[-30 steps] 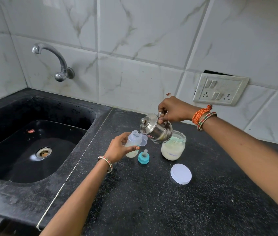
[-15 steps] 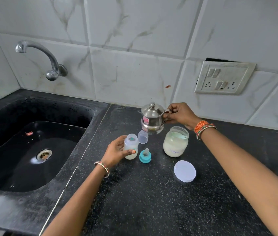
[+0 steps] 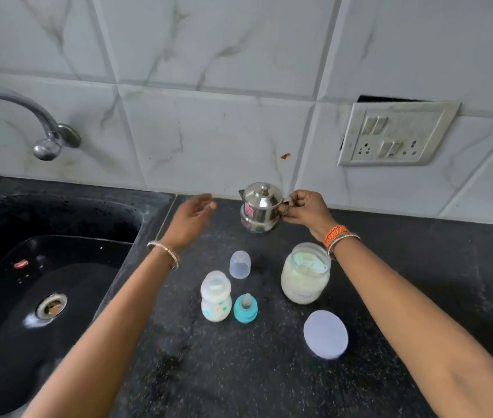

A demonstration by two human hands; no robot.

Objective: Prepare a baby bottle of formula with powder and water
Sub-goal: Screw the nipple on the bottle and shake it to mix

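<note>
A small baby bottle [image 3: 215, 297] with pale liquid stands uncapped on the black counter [image 3: 239, 372]. Its teal nipple ring [image 3: 245, 308] sits just right of it, and the clear cap [image 3: 240, 264] stands behind. An open glass jar of formula powder [image 3: 305, 274] holds a scoop; its white lid [image 3: 325, 334] lies in front. My right hand [image 3: 304, 209] grips the handle of a steel kettle [image 3: 259, 208] resting upright near the wall. My left hand [image 3: 192, 217] hovers open left of the kettle, holding nothing.
A black sink [image 3: 49, 282] with a drain fills the left, under a metal tap [image 3: 43, 128]. A switch-and-socket plate [image 3: 396, 134] is on the tiled wall at right.
My right hand tipped the kettle upright and set it down back by the wall. My left hand let go of the bottle and moved up toward the kettle.
</note>
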